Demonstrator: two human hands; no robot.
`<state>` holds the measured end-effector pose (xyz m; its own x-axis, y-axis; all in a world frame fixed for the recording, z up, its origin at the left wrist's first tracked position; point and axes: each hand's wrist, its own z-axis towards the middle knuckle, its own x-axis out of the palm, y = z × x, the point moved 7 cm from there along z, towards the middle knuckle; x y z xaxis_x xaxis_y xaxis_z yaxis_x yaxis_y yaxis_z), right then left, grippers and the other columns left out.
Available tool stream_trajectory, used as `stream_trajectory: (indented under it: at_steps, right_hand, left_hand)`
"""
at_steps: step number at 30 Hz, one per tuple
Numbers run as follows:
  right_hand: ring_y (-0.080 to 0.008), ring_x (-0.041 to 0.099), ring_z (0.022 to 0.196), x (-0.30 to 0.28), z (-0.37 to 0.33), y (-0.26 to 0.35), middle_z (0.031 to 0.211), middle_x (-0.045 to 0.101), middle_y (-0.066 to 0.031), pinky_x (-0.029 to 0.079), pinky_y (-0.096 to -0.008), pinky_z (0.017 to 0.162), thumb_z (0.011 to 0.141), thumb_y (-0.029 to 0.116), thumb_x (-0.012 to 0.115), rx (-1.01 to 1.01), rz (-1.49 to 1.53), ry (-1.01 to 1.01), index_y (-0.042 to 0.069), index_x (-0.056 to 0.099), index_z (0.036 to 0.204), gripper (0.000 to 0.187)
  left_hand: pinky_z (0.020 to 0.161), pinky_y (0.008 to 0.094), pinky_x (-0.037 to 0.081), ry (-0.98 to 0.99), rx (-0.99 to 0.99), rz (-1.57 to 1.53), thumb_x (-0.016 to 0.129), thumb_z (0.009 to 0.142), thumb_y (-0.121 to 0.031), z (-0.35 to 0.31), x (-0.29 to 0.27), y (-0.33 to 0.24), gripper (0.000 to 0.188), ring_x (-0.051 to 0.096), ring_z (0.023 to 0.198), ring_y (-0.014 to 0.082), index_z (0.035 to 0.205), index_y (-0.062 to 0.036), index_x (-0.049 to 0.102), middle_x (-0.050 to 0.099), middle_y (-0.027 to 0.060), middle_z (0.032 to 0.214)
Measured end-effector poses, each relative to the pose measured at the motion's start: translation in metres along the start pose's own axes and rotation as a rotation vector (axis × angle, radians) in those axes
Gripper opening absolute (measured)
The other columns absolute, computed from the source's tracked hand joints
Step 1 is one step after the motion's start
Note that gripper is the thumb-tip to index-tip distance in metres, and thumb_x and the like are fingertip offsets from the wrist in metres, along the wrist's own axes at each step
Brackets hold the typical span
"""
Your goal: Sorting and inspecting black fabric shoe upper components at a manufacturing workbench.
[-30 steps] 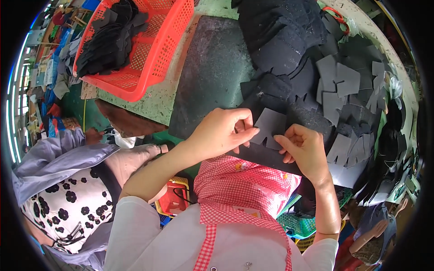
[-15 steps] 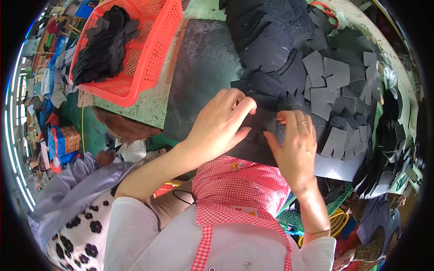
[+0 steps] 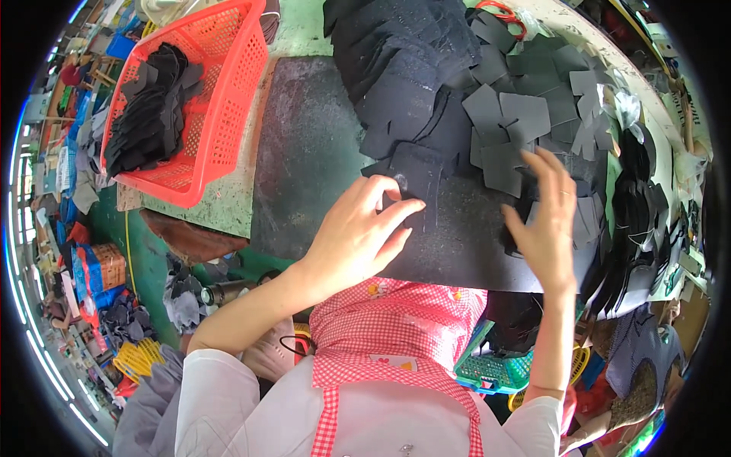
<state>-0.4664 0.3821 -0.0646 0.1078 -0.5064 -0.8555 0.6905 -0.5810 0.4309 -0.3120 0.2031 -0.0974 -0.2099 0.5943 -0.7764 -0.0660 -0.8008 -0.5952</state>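
My left hand [image 3: 354,232] is over the dark work board [image 3: 304,137], at the near edge of a stack of black cut sheet pieces [image 3: 415,76]. Its fingers are half curled, with thumb and forefinger apart and nothing visible between them. Beside its fingertips lies a black rectangular piece [image 3: 419,171]; whether the hidden fingertips touch it I cannot tell. My right hand [image 3: 548,217] hovers farther right with fingers spread, holding nothing. Below it, partly covered, is a small pile of slit grey pieces [image 3: 588,217]. More grey angular pieces [image 3: 525,118] lie loosely just beyond.
A red perforated basket [image 3: 228,126] with black pieces stands on the green table at left. Hanging black strips [image 3: 632,198] line the right side. An orange-red cord [image 3: 506,15] lies at the back. Green and yellow baskets [image 3: 499,372] sit below the table edge.
My right hand has left the small black piece in front of me and moved right, opening over the grey pieces. My left hand stays near the stack. The whole view has shifted slightly.
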Motion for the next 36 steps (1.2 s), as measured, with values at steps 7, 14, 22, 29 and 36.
stream_trajectory:
  at_steps: [7, 14, 22, 29, 36]
  right_hand:
    - [-0.0262, 0.07, 0.09, 0.014, 0.019, 0.002, 0.102, 0.074, -0.0077, 0.054, -0.0321, 0.083, 0.087, 0.006, 0.073, -0.122, 0.168, 0.072, 0.002, 0.073, 0.098, 0.012]
    - [-0.0074, 0.062, 0.072, -0.019, 0.002, -0.073, 0.087, 0.067, -0.0003, 0.051, -0.0246, 0.058, 0.101, 0.018, 0.065, 0.509, 1.005, -0.263, 0.004, 0.07, 0.097, 0.015]
    - [-0.0119, 0.069, 0.068, 0.065, -0.019, 0.024, 0.082, 0.07, -0.006, 0.058, -0.024, 0.059, 0.098, 0.009, 0.067, 0.637, 1.118, 0.434, -0.007, 0.068, 0.1, 0.016]
    - [-0.0084, 0.069, 0.063, 0.082, -0.018, 0.039, 0.07, 0.07, -0.0059, 0.056, -0.0217, 0.057, 0.094, 0.009, 0.072, 0.584, 0.767, 0.582, -0.004, 0.068, 0.091, 0.014]
    - [-0.0114, 0.068, 0.059, 0.085, -0.014, 0.042, 0.065, 0.068, -0.0048, 0.055, -0.0245, 0.055, 0.092, 0.011, 0.073, 0.62, 0.678, 0.574, -0.002, 0.064, 0.082, 0.019]
  left_hand:
    - [0.098, 0.0437, 0.046, -0.175, 0.168, 0.004, 0.071, 0.079, -0.006, 0.076, 0.012, -0.021, 0.047, 0.056, 0.11, 0.03, 0.126, -0.0097, 0.065, 0.058, 0.0112, 0.123]
    - [0.095, 0.0412, 0.044, -0.153, 0.231, -0.192, 0.066, 0.092, -0.013, 0.083, 0.003, -0.006, 0.026, 0.056, 0.11, 0.0291, 0.118, -0.0118, 0.069, 0.059, 0.0097, 0.12]
    - [0.057, 0.0206, 0.049, 0.166, -0.477, -0.829, 0.07, 0.096, -0.007, 0.025, -0.012, 0.035, 0.014, 0.06, 0.063, 0.0045, 0.089, -0.0014, 0.059, 0.062, 0.0001, 0.074]
    - [0.05, 0.0218, 0.048, 0.224, -0.427, -0.449, 0.072, 0.095, -0.014, 0.008, -0.008, 0.056, 0.017, 0.064, 0.056, 0.0064, 0.091, -0.001, 0.062, 0.067, 0.0028, 0.071]
    - [0.048, 0.0269, 0.047, 0.231, -0.455, -0.387, 0.074, 0.093, -0.017, 0.015, -0.006, 0.059, 0.018, 0.067, 0.051, 0.0144, 0.088, -0.0036, 0.063, 0.067, 0.005, 0.065]
